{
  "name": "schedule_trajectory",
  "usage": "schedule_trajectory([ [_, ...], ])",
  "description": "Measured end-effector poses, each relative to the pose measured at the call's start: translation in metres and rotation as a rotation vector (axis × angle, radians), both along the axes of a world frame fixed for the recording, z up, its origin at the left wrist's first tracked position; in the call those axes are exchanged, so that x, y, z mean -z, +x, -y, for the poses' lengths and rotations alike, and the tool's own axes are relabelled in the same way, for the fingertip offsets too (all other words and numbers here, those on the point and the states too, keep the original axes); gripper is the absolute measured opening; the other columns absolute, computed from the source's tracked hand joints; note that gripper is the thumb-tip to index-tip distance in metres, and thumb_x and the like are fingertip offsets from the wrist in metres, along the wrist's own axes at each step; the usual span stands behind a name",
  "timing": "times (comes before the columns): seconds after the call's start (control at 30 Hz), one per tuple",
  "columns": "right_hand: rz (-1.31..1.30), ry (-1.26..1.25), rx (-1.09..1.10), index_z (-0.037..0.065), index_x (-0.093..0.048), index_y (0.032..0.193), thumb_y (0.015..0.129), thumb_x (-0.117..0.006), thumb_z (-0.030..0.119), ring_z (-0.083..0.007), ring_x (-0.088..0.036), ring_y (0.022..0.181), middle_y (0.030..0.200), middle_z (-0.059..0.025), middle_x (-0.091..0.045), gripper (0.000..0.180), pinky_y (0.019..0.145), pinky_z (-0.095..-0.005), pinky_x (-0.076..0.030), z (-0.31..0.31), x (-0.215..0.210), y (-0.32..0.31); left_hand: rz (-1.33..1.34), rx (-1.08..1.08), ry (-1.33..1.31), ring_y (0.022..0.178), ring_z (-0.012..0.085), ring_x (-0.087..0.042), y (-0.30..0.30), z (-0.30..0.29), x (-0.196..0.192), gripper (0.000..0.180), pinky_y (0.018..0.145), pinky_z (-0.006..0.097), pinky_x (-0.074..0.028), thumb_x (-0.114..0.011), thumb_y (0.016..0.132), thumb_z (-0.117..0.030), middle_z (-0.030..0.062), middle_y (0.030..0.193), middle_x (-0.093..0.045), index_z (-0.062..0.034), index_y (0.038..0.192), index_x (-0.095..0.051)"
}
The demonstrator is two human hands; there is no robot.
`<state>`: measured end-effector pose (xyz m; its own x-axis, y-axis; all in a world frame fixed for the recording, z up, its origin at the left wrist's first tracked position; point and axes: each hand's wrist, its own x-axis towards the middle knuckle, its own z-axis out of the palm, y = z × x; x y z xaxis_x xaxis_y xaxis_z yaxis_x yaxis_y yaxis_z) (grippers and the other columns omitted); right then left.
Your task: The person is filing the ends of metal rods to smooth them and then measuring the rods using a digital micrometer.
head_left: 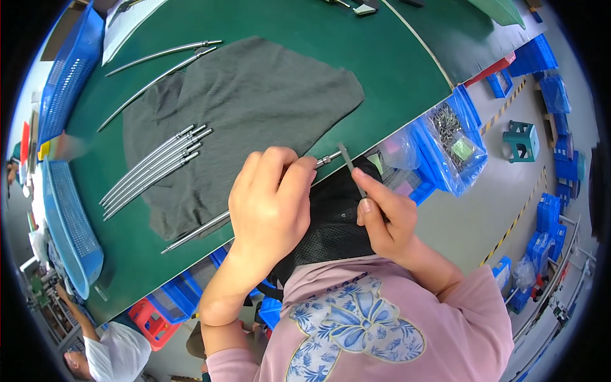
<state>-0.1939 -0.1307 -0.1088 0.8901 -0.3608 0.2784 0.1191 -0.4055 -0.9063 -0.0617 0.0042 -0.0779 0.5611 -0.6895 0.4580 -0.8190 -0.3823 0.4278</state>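
My left hand (270,197) is closed around a long slender metal rod (197,233) near the table's front edge. The rod's stepped end (328,158) sticks out to the right of my fingers, and its thinner end points to the lower left. Between the thumb and fingers of my right hand (391,219) is a thin, flat grey strip, like a small file (351,167). Its far tip is at the rod's stepped end; whether they touch, I cannot tell. Several similar metal rods (153,172) lie side by side on a dark grey cloth (254,89).
Two more curved rods (162,57) lie at the far left on the green table (394,76). Blue baskets (73,223) line its left side. At the right edge, a blue bin (455,143) holds many small metal parts. A green stool (522,141) stands beyond; another person (114,353) is at lower left.
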Motion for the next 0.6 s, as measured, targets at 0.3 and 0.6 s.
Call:
schedule_trajectory([
  [0.3, 0.015, -0.233, 0.144, 0.004, -0.063, 0.119, 0.079, -0.061, -0.006, -0.0162, -0.049, 0.047, 0.061, -0.0063, -0.054, 0.042, 0.045, -0.0268, -0.039, 0.010, -0.011, 0.022, -0.022, 0.034, -0.009, 0.066, 0.0227, -0.052, -0.008, -0.001, -0.001, 0.022, 0.055, 0.033, -0.044, -0.067, 0.066, 0.001, 0.0061, 0.080, -0.054, -0.0026, 0.088, -0.065],
  [0.6, 0.019, -0.160, 0.168, 0.005, -0.071, 0.095, 0.071, -0.070, -0.002, -0.0129, -0.050, 0.048, 0.059, -0.0037, -0.054, 0.025, 0.045, -0.0256, -0.039, 0.011, -0.012, 0.042, -0.016, 0.019, -0.046, 0.063, 0.0214, -0.051, -0.013, 0.000, 0.002, 0.024, 0.054, 0.032, -0.044, -0.068, 0.064, 0.001, 0.0062, 0.078, -0.055, -0.0014, 0.088, -0.067],
])
